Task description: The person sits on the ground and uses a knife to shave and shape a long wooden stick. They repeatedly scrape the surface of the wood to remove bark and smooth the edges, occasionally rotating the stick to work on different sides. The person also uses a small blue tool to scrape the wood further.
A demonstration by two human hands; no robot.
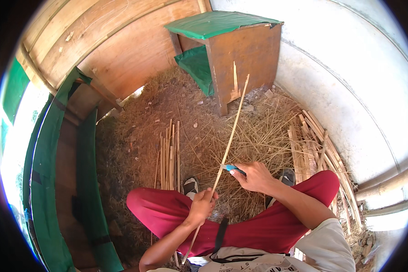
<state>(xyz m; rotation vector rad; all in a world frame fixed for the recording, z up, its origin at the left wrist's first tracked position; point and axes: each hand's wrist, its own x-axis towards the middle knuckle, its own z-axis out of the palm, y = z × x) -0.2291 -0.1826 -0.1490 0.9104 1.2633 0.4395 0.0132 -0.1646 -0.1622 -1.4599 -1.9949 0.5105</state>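
Note:
A long, thin strip of pale bamboo or wood (233,122) slants up and away from my lap, its far end near the wooden cabinet. My left hand (203,206) is closed around its lower part, above my left thigh. In my right hand (254,176) is a blue utility knife (234,169), gripped with the fingers wrapped round its handle. The knife's blade meets the strip a little above my left hand. Thin shavings (258,140) lie in a heap on the ground beyond my right hand.
Several cut strips (170,156) lie on the ground to the left, and a larger stack (322,140) lies by the white wall (349,86). A wooden cabinet with a green cover (247,54) stands ahead. Green-covered shelving (47,181) lines the left side.

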